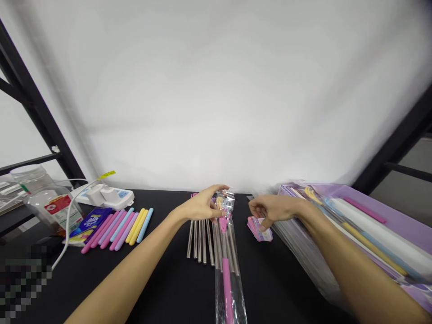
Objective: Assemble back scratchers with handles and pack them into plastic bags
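My left hand (204,204) is closed at the top end of a long transparent plastic sleeve (239,292). Inside the sleeve lies a stick with a pink handle (227,288) and a pink figure-like piece (223,223) near its upper end. Under and beside the sleeve, several thin silver metal rods (200,243) lie side by side. To the right, my right hand (275,210) is closed with its thumb on a small stack of pink and purple printed cards (259,230); its fingertips are partly hidden, so how many cards it grips does not show.
A purple bin (351,191) with bagged coloured sticks stands at the right. Pink, purple, blue and yellow tubes (123,227) lie left on the black table (165,279), near a blue packet (92,222), a plastic jar (56,202) and a white power strip (114,198) with a cable.
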The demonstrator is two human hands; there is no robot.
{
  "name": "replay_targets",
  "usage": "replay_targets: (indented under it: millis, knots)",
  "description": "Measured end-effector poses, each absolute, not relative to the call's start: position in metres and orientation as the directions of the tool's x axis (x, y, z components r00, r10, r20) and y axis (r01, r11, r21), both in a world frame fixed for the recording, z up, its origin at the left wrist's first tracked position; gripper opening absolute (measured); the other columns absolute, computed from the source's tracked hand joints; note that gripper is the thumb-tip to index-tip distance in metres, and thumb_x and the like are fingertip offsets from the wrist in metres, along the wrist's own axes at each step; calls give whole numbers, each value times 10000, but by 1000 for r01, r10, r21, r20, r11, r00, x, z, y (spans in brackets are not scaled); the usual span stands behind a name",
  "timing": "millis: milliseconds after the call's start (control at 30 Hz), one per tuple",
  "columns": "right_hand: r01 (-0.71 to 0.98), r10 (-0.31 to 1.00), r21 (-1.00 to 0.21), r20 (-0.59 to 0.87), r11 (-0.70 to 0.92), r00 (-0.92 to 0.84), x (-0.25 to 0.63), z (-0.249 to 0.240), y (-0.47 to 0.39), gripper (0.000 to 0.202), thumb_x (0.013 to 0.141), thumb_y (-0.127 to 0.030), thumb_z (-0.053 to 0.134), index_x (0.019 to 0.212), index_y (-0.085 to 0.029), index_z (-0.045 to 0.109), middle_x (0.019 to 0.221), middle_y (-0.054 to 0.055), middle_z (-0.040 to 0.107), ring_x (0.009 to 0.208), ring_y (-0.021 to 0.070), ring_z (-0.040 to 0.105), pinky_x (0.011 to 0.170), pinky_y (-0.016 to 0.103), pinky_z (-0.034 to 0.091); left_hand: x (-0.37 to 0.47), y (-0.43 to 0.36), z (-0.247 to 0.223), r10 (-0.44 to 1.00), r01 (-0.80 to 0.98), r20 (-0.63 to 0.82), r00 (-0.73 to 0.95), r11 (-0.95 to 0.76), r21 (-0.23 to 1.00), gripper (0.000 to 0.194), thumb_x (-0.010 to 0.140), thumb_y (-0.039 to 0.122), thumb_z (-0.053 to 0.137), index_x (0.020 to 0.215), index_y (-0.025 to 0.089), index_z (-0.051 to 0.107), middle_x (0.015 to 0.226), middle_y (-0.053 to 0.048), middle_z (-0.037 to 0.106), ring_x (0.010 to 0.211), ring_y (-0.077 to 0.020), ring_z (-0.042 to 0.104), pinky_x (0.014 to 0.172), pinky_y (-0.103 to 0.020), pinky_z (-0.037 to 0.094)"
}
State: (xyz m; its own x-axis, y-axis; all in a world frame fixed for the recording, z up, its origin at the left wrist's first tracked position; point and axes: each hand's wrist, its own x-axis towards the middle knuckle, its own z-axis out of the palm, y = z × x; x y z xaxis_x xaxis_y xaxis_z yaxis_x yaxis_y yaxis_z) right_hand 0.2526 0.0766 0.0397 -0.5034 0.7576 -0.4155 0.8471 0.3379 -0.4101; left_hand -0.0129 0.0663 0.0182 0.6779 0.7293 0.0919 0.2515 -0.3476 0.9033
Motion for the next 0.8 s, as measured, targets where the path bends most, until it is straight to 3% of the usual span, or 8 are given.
replay_targets:
  millis: [233, 433, 600, 733, 800]
  knots:
    - [745, 708, -601, -390, 288, -589, 264, 53, 71, 284, 675, -372, 749, 781, -178, 571, 726, 6, 614, 692, 159, 553, 627, 269, 392, -12, 67, 18, 729, 255, 81, 679, -338, 906, 722, 782, 205, 682, 1423, 221, 349, 1116, -121, 607, 656, -135, 651, 630, -340, 588]
    - [720, 759, -632, -307, 289, -574, 271, 47, 79, 297, 683, -391, 752, 792, -181, 573, 695, -2, 616, 665, 151, 529, 617, 270, 373, -12, 67, 18, 732, 255, 83, 676, -339, 906, 719, 777, 195, 682, 1419, 244, 361, 1302, -167, 517, 652, -123, 656, 628, -343, 592]
    - [738, 764, -590, -294, 327, -574, 271, 53, 74, 291, 697, -428, 749, 770, -170, 635, 797, 42, 659, 747, 189, 576, 684, 301, 423, -11, 67, 16, 719, 232, 89, 689, -336, 913, 701, 774, 194, 678, 1403, 271, 381, 1410, -168, 412, 651, -94, 647, 627, -324, 590]
    - [592, 712, -773, -282, 229, -643, 258, 70, 54, 327, 780, -486, 682, 882, -191, 585, 815, 33, 660, 750, 187, 624, 714, 325, 481, -11, 67, 16, 711, 209, 104, 696, -338, 918, 703, 770, 202, 685, 1401, 286, 386, 1412, -158, 408, 635, -78, 632, 611, -302, 574]
    - [507, 746, -844, -220, 178, -629, 247, 77, 46, 352, 813, -507, 646, 961, -205, 542, 775, 12, 643, 680, 171, 637, 685, 328, 506, -10, 66, 17, 707, 192, 126, 696, -352, 916, 707, 769, 207, 692, 1400, 291, 383, 1396, -147, 427, 632, -73, 624, 605, -289, 560]
